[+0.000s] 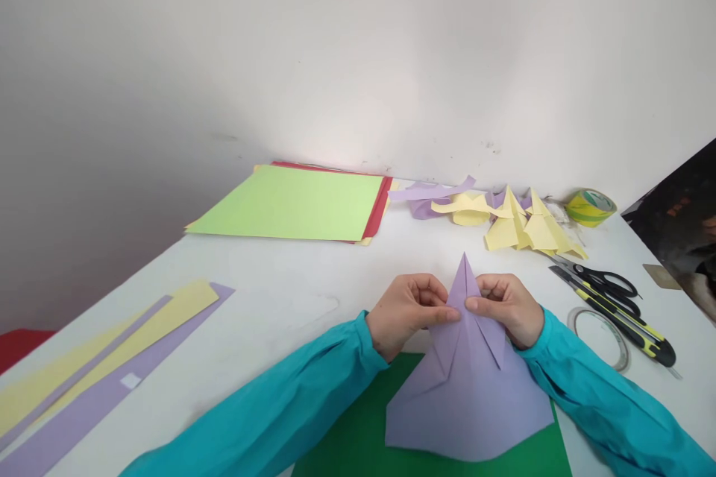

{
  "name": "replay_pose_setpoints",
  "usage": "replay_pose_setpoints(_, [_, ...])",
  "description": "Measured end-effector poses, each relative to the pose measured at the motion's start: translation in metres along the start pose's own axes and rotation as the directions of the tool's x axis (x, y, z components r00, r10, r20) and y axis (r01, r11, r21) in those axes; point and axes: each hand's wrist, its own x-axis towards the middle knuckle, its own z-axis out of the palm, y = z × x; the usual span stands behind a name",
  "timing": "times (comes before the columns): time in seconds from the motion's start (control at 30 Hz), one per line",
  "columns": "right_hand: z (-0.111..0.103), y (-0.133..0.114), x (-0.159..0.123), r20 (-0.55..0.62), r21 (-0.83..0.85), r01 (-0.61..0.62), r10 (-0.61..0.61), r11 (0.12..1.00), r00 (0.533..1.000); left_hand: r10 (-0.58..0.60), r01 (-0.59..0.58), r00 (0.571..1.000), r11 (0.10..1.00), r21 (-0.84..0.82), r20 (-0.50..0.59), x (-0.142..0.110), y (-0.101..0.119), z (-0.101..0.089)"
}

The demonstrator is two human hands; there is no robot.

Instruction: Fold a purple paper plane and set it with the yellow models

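On my remote feed, the folded lilac paper (473, 395), pointed at its far end, is over the dark green sheet (347, 425) on the near part of the white bench (268, 320). The fingers of the left hand (411, 313) and right hand (506, 309) pinch it below the tip. I judge that uneven pulling could skew the centre crease or tear the narrow point; an outward sweep of the right teal sleeve (598, 380) could knock the clear tape roll (623, 354).
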Motion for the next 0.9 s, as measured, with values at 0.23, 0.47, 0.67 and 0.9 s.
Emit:
replay_pose_setpoints(0.23, [0.0,0.0,0.0,-0.025,0.118,-0.006,0.009,0.993,1.0,-0.032,0.038,0.998,0.99,-0.136,0.046,0.0,-0.001,0.002])
replay_pose_setpoints(0.47, [0.005,0.002,-0.002,-0.062,0.109,0.015,-0.009,0.994,0.998,0.487,-0.432,0.873,0.809,0.398,-0.042,-0.017,-0.002,0.015])
replay_pose_setpoints(0.67, [0.016,0.003,-0.007,-0.103,0.064,0.059,-0.052,0.996,0.993,0.514,-0.399,0.857,0.693,0.601,-0.024,-0.03,-0.008,0.023])
replay_pose_setpoints(0.9, [0.027,0.005,-0.012,-0.171,-0.078,0.118,-0.13,0.99,0.977,0.568,-0.407,0.823,0.604,0.685,-0.012,-0.034,-0.014,0.029])
